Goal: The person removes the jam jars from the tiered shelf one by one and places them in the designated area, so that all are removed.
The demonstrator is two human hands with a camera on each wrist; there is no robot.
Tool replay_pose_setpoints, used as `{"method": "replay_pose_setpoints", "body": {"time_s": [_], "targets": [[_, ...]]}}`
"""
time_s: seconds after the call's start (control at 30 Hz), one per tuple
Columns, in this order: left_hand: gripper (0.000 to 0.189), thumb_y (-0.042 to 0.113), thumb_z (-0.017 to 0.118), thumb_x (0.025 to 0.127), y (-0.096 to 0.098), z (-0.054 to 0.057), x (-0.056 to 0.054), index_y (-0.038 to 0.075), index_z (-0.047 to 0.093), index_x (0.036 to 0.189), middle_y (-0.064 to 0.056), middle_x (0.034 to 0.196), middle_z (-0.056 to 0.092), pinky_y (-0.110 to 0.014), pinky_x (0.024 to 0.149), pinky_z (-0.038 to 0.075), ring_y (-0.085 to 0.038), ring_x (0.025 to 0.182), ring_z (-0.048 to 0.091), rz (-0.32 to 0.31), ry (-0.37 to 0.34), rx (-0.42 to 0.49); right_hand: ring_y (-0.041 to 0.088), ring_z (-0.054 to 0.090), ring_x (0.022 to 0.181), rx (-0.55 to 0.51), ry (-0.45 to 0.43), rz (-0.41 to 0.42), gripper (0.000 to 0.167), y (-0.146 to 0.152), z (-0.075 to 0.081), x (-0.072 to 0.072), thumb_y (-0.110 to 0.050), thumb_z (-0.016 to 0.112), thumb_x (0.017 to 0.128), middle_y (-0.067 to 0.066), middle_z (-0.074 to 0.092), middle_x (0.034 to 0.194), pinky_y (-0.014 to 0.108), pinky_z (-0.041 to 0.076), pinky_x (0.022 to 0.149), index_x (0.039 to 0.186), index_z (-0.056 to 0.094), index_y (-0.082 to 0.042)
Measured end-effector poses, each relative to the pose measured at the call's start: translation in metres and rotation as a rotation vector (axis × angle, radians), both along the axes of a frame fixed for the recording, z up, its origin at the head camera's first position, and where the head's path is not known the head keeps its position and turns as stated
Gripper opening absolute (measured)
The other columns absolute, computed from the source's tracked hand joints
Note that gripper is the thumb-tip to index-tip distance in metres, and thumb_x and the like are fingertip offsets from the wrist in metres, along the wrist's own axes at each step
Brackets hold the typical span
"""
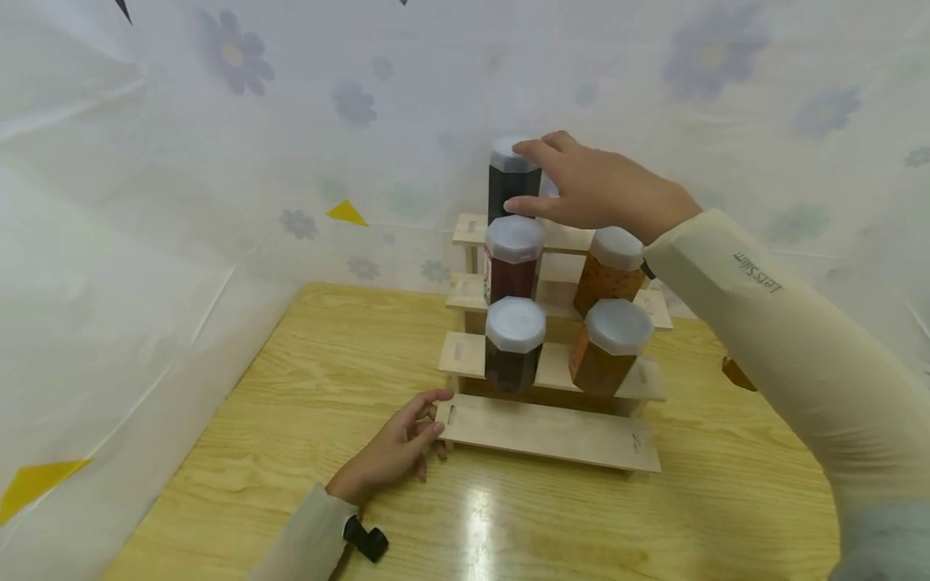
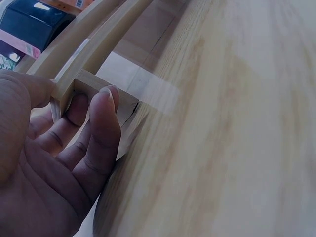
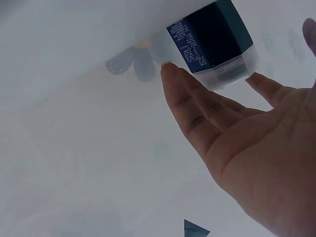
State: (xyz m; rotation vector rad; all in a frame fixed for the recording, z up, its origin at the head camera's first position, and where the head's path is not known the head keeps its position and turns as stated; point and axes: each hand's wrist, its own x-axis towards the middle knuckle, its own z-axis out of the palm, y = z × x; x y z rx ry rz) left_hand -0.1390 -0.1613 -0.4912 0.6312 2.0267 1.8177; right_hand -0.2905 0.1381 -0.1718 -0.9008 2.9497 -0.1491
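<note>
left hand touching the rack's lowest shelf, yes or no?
Touching. The left wrist view shows it: the left hand curls its fingers around the end of the lowest shelf, skin against wood with no gap.

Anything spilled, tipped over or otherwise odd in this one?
No spill or damage shows; the lidded jars stand upright on the stepped wooden rack. One oddity: an amber-brown object sits apart, right of the rack, partly hidden by the right sleeve. I cannot tell what it is.
</note>
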Motion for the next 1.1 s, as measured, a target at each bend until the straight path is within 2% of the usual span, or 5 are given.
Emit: {"method": "replay_pose_setpoints", "body": {"time_s": [0.3,0.57,0.77,0.9,1.1], "targets": [[0.048,0.017,0.048,0.112,-0.001,-0.001,-0.001,0.016,0.034,0.158,-0.018,0.113,0.044,-0.038,0.045,0.059,-0.037,0.087,0.069,-0.005,0.012,0.013,0.048,0.046,0.134,0.041,0.007,-0.003,0.095,-0.011,0.006,-0.008,-0.069,0.045,0.1,0.026,0.01,0.167,0.068,0.041,0.108,0.168,0.004,-0.017],[0.048,0.013,0.048,0.112,-0.002,-0.002,0.0,0.012,0.033,0.158,-0.019,0.112,0.044,-0.037,0.045,0.059,-0.041,0.087,0.068,-0.017,0.018,0.02,0.047,0.041,0.139,0.076,-0.044,-0.018,0.093,-0.017,0.013,-0.013,-0.066,0.045,0.102,0.026,0.007,0.168,0.068,0.036,0.112,0.168,0.002,-0.016],[0.048,0.015,0.048,0.112,-0.002,-0.001,0.001,0.014,0.034,0.158,-0.018,0.112,0.044,-0.036,0.045,0.059,-0.039,0.087,0.068,-0.006,0.002,0.021,0.045,0.037,0.143,0.076,-0.088,-0.041,0.091,-0.026,0.019,-0.023,-0.064,0.045,0.103,0.026,0.009,0.167,0.067,0.035,0.113,0.168,0.002,-0.017],[0.048,0.014,0.048,0.112,-0.001,-0.001,0.002,0.013,0.033,0.158,-0.02,0.111,0.046,-0.038,0.045,0.059,-0.04,0.086,0.068,-0.011,0.017,0.019,0.045,0.031,0.147,0.065,-0.117,-0.059,0.09,-0.03,0.02,-0.031,-0.062,0.046,0.104,0.027,0.008,0.167,0.067,0.033,0.115,0.168,0.001,-0.018],[0.048,0.016,0.048,0.112,-0.001,0.0,0.002,0.016,0.034,0.158,-0.019,0.111,0.046,-0.039,0.045,0.059,-0.036,0.086,0.069,0.0,0.01,0.01,0.045,0.035,0.142,0.046,-0.129,-0.066,0.091,-0.034,0.02,-0.042,-0.06,0.048,0.104,0.03,0.017,0.163,0.065,0.036,0.112,0.167,0.0,-0.016]]}}
